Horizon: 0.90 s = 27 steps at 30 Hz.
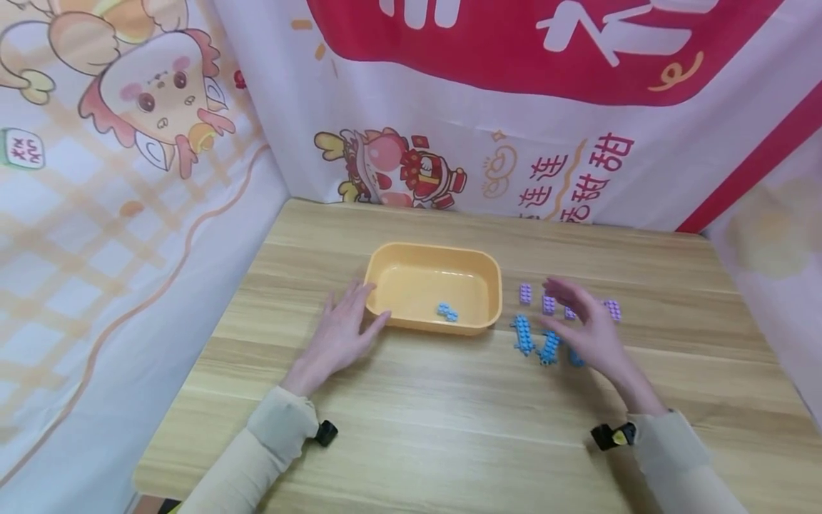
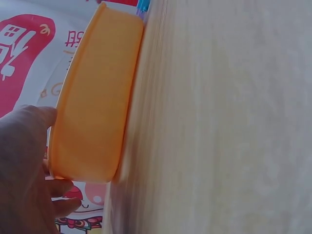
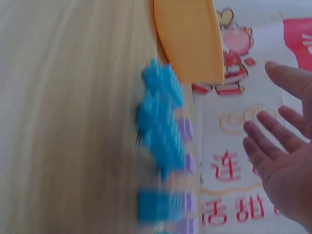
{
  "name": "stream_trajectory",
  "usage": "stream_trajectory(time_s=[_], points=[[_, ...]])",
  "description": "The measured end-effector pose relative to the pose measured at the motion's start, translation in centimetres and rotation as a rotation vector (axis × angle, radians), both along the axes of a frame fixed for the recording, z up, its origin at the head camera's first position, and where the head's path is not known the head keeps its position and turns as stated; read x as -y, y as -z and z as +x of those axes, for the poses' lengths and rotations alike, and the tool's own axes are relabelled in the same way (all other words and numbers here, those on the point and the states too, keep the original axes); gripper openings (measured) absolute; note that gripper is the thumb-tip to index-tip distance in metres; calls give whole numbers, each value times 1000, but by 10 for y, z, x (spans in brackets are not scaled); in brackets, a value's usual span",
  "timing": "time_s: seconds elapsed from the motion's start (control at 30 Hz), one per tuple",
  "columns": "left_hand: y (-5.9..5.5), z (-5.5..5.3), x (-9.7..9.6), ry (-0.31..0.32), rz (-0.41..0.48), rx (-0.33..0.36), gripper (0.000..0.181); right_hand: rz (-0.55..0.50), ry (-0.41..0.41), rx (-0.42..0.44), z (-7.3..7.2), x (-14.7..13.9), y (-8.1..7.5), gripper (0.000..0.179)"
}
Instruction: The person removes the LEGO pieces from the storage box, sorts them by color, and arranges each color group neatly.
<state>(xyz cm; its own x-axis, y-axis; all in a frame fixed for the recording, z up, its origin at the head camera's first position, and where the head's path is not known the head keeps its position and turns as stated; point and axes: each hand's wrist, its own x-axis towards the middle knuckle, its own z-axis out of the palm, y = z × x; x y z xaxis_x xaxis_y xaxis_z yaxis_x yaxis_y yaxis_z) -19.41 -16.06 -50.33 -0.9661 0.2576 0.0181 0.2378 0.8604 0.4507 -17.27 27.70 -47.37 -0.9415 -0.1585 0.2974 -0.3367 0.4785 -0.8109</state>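
My left hand (image 1: pixel 340 332) rests against the left end of an orange plastic basin (image 1: pixel 443 327). In the left wrist view its thumb touches the basin's rim (image 2: pixel 54 146) and the fingers lie by the end wall, fairly straight. Small light-blue building bricks (image 1: pixel 447 312) lie inside the basin. To the right, my right hand (image 1: pixel 587 332) hovers over loose bricks with fingers spread and nothing in them. Below it are blue building bricks with side knobs (image 1: pixel 523 334), also blue bricks in the right wrist view (image 3: pixel 163 131), and a row of purple bricks (image 1: pixel 525 293), partly hidden by the hand.
The wooden table (image 1: pixel 411 421) extends around the basin and bricks. Behind it hangs a printed cloth (image 1: pixel 411 86) with red and white patterns, and another cloth (image 1: pixel 160 235) drapes along the left side.
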Motion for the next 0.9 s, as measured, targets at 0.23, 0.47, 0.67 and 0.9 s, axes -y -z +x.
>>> stream_trajectory(time_s=[0.23,0.47,0.67,0.9], points=[[6,1,-2,3,27,10,89,-6,-118,52,-21,34,-8,68],[4,2,-2,-4,46,15,90,68,-208,74,-43,70,-11,57],[5,0,-1,-15,30,14,94,146,-296,88,-60,93,-11,59],[6,0,-1,-16,26,21,95,213,-390,178,-72,108,-11,59]])
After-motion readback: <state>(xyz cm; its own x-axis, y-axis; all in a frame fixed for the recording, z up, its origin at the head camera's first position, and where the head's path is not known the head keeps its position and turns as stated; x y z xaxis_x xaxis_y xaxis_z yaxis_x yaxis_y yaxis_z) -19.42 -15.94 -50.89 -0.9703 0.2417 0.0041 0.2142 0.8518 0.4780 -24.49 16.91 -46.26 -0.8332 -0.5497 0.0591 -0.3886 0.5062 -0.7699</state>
